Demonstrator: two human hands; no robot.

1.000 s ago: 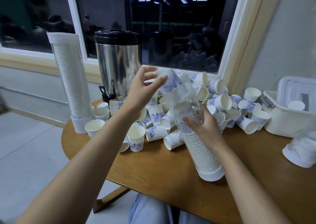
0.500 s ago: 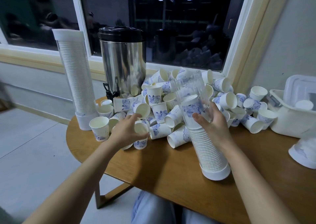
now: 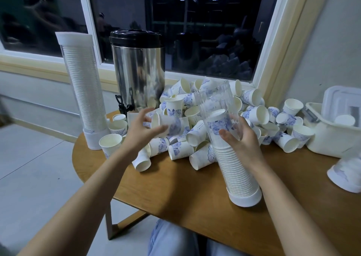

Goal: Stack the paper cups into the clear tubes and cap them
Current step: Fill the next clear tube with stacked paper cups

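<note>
Left hand (image 3: 143, 136): fingers curled round one paper cup (image 3: 167, 123), held sideways above the loose cup pile (image 3: 187, 148). Right hand (image 3: 241, 138): fingers wrapped round the tilted, part-filled clear tube (image 3: 234, 167), its base on the counter (image 3: 175, 193).

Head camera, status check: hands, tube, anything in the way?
Left hand grips one paper cup. Right hand holds clear tube, part full, uncapped. Loose cups heaped behind it; open top unobstructed.
</note>
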